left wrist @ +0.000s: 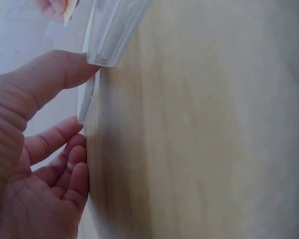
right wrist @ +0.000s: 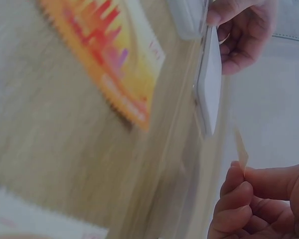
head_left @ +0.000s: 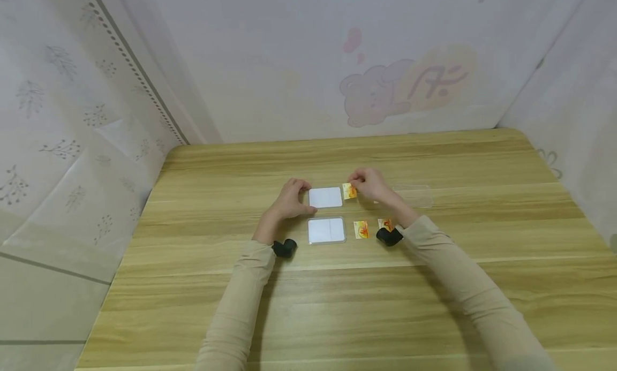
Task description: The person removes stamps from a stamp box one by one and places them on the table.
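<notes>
My left hand holds the left end of a flat white-filled case, thumb at the near edge and index finger at the far one. In the left wrist view the thumb lies against its rim. My right hand pinches a yellow-orange postage stamp by its right side, just right of that case. Seen from the right wrist, this stamp stands nearly edge-on between thumb and fingertips. A second white-filled clear case lies nearer on the table.
Two more stamps lie on the wooden table, one stamp beside the near case and another stamp partly behind the right wrist's black camera. A transparent plastic cover lies right of the right hand. A printed curtain hangs behind the table.
</notes>
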A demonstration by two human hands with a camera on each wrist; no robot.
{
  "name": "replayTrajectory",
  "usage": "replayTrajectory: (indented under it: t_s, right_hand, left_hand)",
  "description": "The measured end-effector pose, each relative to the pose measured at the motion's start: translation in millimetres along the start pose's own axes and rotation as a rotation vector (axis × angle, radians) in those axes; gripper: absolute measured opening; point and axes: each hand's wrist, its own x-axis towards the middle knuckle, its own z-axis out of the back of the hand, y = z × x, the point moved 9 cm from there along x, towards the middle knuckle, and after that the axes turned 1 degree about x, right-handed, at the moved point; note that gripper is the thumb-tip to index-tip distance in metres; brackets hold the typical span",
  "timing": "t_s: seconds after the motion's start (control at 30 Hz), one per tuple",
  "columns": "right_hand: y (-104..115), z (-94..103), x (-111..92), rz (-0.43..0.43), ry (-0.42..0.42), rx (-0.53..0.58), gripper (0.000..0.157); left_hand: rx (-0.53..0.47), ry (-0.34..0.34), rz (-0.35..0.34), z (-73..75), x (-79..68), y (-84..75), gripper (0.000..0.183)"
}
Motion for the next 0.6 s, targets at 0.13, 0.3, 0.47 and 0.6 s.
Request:
replayTrajectory:
  t_s: [0.13, 0.3, 0.47, 0.6]
  right_hand:
    - [-5.4, 2.0, -0.4, 0.0, 0.006, -0.002, 0.015]
    - [-12.1, 3.2, -0.3, -0.008, 0.019, -0.008, 0.014]
    - [-17.4, 2.3, -0.2, -0.018, 0.028, -0.027, 0.012]
    - [-17.4, 2.2, -0.9, -0.009, 0.02, -0.072, 0.01]
  left_hand:
    - [-0.006, 0.001, 0.003, -0.3, 0.0, -0.1, 0.061]
    - [0.0, 0.001, -0.003, -0.5, 0.1, -0.4, 0.061]
    - [-0.002, 0.006, -0.001, -0.6, 0.3, -0.2, 0.061]
    - [0.001, 0.005, 0.001, 0.0, 0.4, -0.1, 0.062]
